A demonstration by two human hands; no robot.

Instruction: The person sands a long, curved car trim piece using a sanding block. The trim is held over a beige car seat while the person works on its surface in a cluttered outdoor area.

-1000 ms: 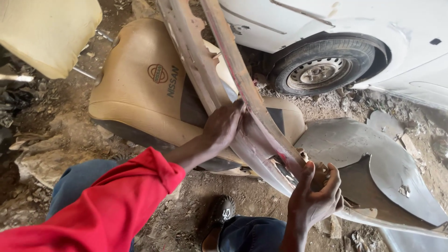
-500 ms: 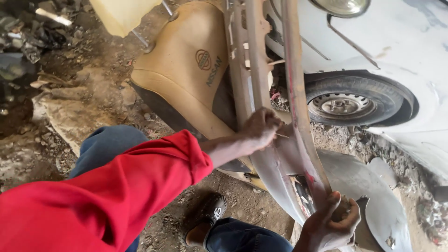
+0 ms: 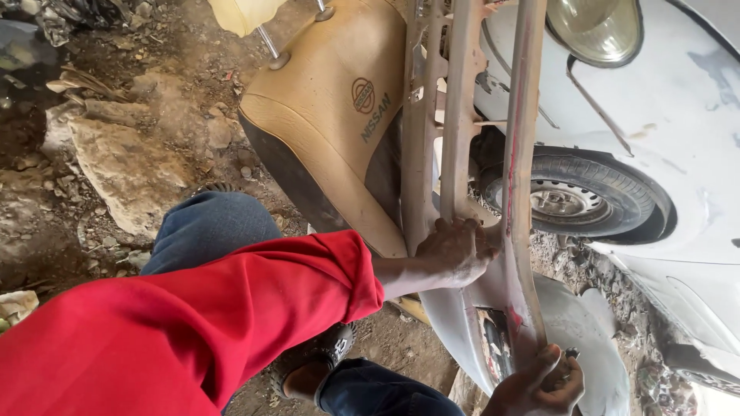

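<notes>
Bumper [image 3: 462,154], long, dusty and streaked with red, stands nearly upright against a tan seat [image 3: 331,131] beside the white car [image 3: 678,154]. The left hand [image 3: 456,250] grips it mid-length, fingers wrapped over one rail. The right hand [image 3: 539,381] clutches the lower end, fingers curled tight round the edge, with something small and dark just showing between them; what it is cannot be told.

Risks, as I judge them: the bumper is tall and top-heavy, held only low down, so a slack grip could let the upper end swing into the headlight [image 3: 593,31] or the car's panel. The lower edge looks torn and jagged near the right hand, so a slip along it could cut bare skin. The ground [image 3: 131,162] is rubble and loose stone, and a foot [image 3: 308,370] planted close under the bumper could be struck if the piece drops. The seat it leans on may shift too.
</notes>
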